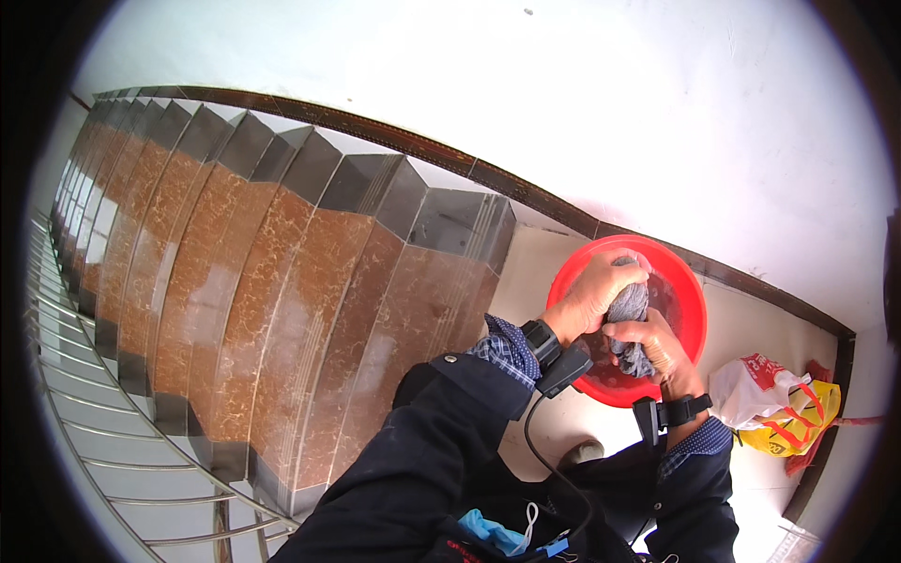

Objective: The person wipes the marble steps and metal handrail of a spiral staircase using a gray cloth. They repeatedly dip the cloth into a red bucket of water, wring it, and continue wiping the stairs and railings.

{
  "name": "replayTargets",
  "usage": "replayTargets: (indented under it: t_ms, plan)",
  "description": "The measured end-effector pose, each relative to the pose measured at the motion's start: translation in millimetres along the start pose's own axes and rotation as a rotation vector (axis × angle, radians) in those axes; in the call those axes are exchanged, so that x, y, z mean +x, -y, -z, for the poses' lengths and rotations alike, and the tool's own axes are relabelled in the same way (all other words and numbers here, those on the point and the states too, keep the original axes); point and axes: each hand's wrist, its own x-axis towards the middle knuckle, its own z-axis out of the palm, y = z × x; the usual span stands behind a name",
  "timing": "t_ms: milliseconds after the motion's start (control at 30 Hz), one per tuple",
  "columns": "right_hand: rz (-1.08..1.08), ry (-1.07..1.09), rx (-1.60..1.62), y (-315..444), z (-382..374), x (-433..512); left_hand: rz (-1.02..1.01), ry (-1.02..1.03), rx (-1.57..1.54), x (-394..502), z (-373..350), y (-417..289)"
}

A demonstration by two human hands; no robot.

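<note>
Both of my hands grip a wet grey cloth [628, 304], bunched lengthwise between them. My left hand [598, 281] holds its upper end, fingers curled over the top. Around the lower part, my right hand [658, 343] is closed, thumb across the cloth. Directly beneath is a round red plastic basin [695, 302] with murky, sudsy water [665, 281] in it. The cloth hangs over the basin; whether its lower end touches the water cannot be told.
Left of me rises a staircase of polished brown and grey tiles [338, 281], with a metal railing [134, 415] along its lower side. A white wall with dark skirting [507, 179] stands behind the basin. White and yellow bags [753, 387] sit at the right. My shoe [581, 454] is near the basin.
</note>
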Motion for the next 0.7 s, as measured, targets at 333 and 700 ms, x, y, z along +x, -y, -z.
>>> replayTargets:
  t_ms: [333, 700]
  plan:
    - [0.191, -0.328, -0.228, -10, -12, -11, -0.042, 0.007, 0.233, 5, -16, 7]
    - [0.172, -0.380, -0.294, -16, -50, -7, -0.070, 0.034, 0.342, -25, 40, 5]
